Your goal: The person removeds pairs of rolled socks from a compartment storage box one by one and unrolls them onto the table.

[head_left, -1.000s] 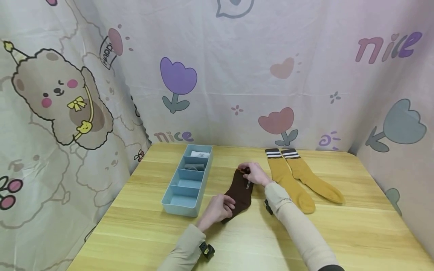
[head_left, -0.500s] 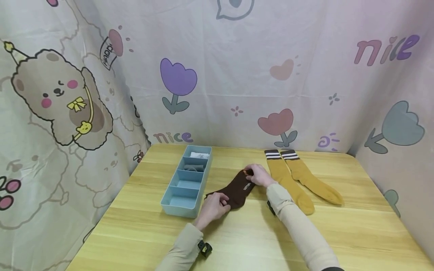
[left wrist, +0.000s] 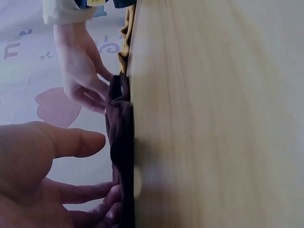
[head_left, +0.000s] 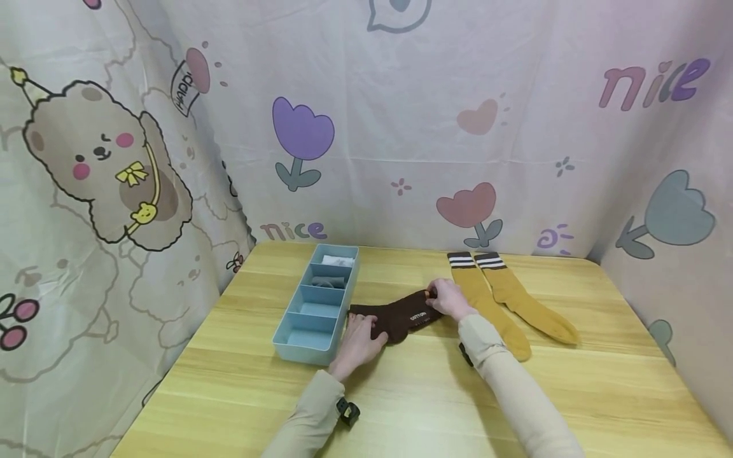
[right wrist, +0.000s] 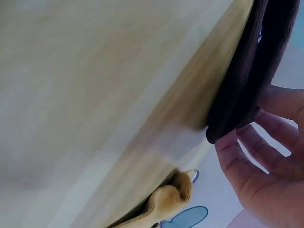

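Note:
A dark brown sock [head_left: 395, 318] with COTTON lettering lies sideways on the table, just right of the blue box. My right hand [head_left: 449, 299] pinches its right end, by a small orange patch; in the right wrist view thumb and fingers [right wrist: 232, 156] meet at the edge of the layered dark cloth. My left hand [head_left: 357, 343] rests its fingertips on the sock's left part. Its thumb [left wrist: 85, 142] is extended and apart from the fingers in the left wrist view, where the sock [left wrist: 121, 142] stretches along the tabletop between both hands.
The light blue divided box [head_left: 338, 343] has a white folded item [head_left: 338, 261] and a grey rolled item [head_left: 328, 282] in its two far compartments. Two mustard socks [head_left: 492, 312] with striped cuffs lie flat at right. A printed curtain [head_left: 389, 127] hangs behind the wooden table [head_left: 412, 407].
The brown sock has turned from slanting to nearly sideways, its left end swinging up toward the box. My right hand has shifted slightly right and down; my left moved slightly left and up.

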Motion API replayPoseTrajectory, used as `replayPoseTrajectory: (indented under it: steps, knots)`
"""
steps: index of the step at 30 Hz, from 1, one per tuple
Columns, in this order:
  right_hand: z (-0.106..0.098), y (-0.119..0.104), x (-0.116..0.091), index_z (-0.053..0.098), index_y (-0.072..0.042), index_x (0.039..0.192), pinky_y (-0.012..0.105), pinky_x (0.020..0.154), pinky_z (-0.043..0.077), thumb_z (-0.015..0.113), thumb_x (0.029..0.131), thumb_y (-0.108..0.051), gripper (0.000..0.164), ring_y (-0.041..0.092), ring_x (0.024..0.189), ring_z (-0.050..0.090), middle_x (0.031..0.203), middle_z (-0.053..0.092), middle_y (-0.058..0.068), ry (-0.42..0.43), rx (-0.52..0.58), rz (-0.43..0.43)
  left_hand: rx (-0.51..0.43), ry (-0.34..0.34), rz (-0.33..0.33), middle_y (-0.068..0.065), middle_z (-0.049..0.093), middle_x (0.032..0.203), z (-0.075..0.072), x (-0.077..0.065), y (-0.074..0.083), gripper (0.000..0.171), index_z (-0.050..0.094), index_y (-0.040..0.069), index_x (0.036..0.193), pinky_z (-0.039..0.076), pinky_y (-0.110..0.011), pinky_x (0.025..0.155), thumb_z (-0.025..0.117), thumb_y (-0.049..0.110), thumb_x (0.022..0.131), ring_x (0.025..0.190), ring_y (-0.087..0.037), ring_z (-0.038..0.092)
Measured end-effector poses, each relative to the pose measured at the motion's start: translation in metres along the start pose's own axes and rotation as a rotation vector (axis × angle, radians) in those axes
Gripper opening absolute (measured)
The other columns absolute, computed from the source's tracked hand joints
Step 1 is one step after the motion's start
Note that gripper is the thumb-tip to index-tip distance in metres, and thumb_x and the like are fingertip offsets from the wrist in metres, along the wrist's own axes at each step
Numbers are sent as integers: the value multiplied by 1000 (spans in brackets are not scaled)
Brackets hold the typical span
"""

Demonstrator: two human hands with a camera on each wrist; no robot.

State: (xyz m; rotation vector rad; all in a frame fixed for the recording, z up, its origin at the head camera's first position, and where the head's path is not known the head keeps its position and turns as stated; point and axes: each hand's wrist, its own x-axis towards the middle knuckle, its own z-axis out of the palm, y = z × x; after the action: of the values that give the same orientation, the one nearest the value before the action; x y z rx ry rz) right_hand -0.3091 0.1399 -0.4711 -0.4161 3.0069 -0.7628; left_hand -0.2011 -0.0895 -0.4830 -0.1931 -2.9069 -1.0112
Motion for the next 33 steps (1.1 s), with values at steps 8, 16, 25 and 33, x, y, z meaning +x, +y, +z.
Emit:
replayPoseTrajectory:
  steps: [8, 16, 25, 33]
  knots:
    - [-7, 4, -14, 72, -5, 89, 53, 89, 52, 79, 81, -9, 11, 36, 93, 66, 97, 74, 15, -9, -12, 14, -38, -3, -97, -24, 54, 140, 4, 13, -1, 57, 54, -1, 139, 42, -60, 107, 62, 34, 95, 133, -43, 48]
    - [-6, 8, -24, 71, -5, 84, 51, 87, 52, 82, 79, -13, 14, 32, 89, 66, 90, 75, 13, 15, -31, 46, -128, 23, -79, -29, 49, 145, 10, 28, -1, 66, 46, -8, 142, 34, -60, 115, 59, 37, 97, 137, -49, 44]
    - [-11, 7, -40, 73, -9, 83, 46, 79, 52, 86, 76, -18, 18, 26, 81, 65, 87, 75, 9, -16, 13, 88, -164, 23, -76, -30, 46, 147, 15, 48, 3, 64, 43, -10, 144, 23, -57, 124, 57, 34, 100, 143, -47, 38]
    - [-9, 6, -48, 75, -11, 84, 31, 67, 47, 87, 75, -20, 17, 18, 71, 59, 85, 77, 5, -21, 71, 89, -251, 31, -62, -30, 45, 145, 23, 67, -4, 65, 40, -7, 145, 39, -56, 113, 64, 29, 97, 136, -45, 45]
